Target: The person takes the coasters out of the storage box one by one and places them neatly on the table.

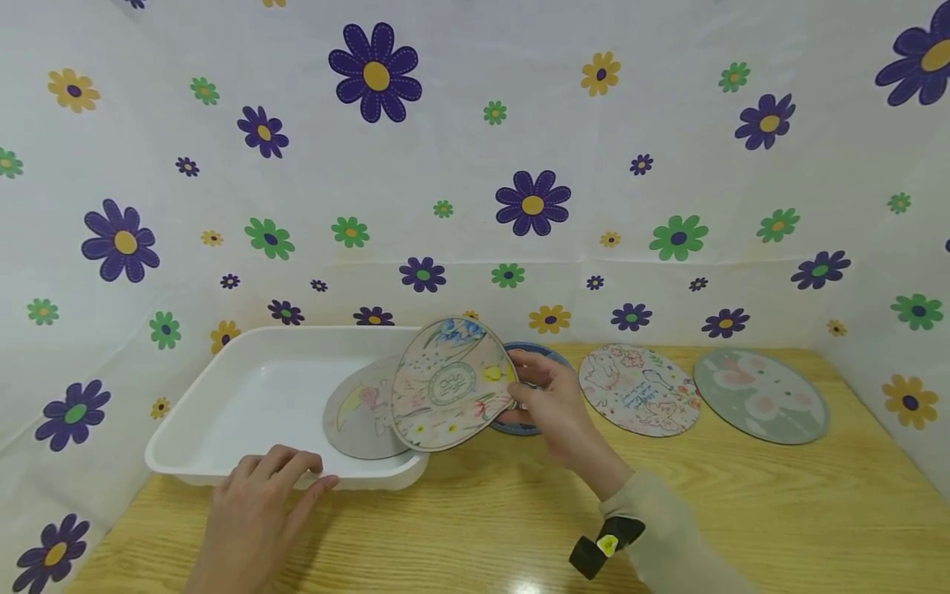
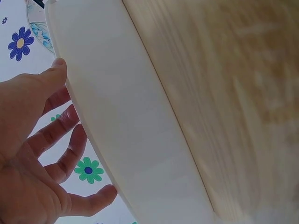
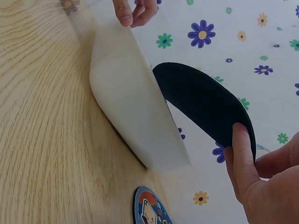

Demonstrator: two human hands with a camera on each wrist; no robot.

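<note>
Head view: right hand (image 1: 552, 404) grips the tilted floral pad (image 1: 449, 384) in the air by its right edge, thumb on the printed face, fingers on the dark underside, a hold that seems meant to leave most of the disc free; from this angle it partly covers the grey pad (image 1: 358, 417) in the right end of the white tray (image 1: 260, 404). Left hand (image 1: 256, 503) has its fingers curled over the near rim, thumb outside, probably steadying it. 3 more pads, blue (image 3: 149, 210), rabbit-print (image 1: 640, 392) and grey-green (image 1: 764, 396), lie in a row on the desk (image 1: 475, 528), likely for easy reach.
</note>
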